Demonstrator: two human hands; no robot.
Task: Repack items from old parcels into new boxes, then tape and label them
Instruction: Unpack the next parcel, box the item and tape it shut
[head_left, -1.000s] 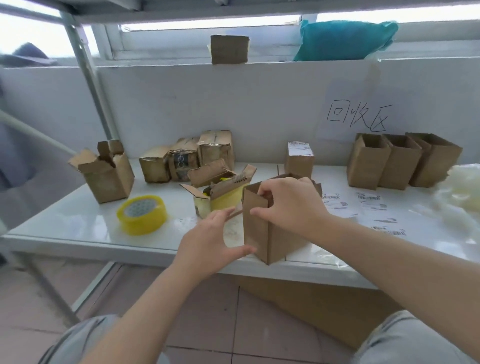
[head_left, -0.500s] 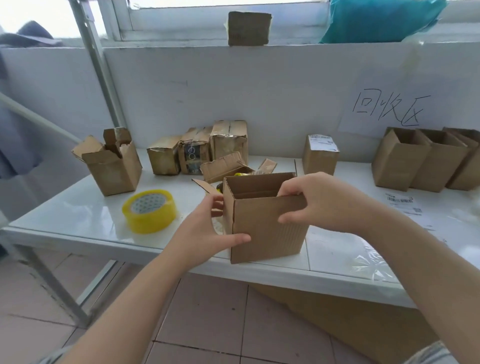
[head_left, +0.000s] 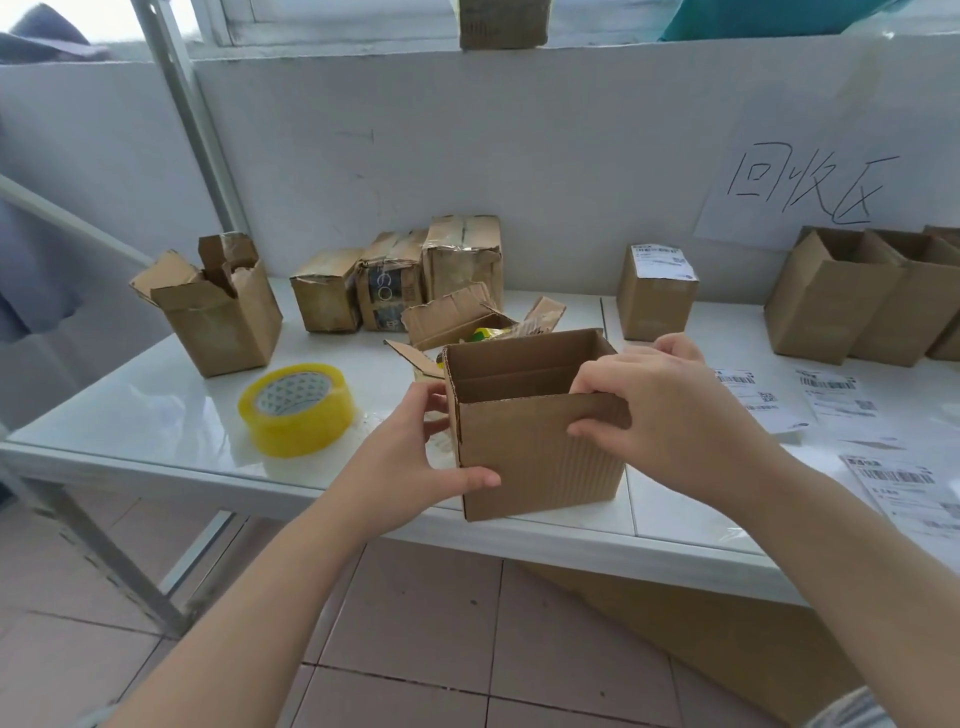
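Both hands grip the open box (head_left: 540, 452): left hand (head_left: 415, 462) at its corner, right hand (head_left: 670, 421) pinching the rim.

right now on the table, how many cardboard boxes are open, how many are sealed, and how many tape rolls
open cardboard boxes: 6
sealed cardboard boxes: 4
yellow tape rolls: 1
total: 11

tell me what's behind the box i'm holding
Right behind the box sits a torn-open parcel with its flaps up and something yellow inside. The box covers the parcel's lower part and most of that yellow thing, so what it is cannot be told.
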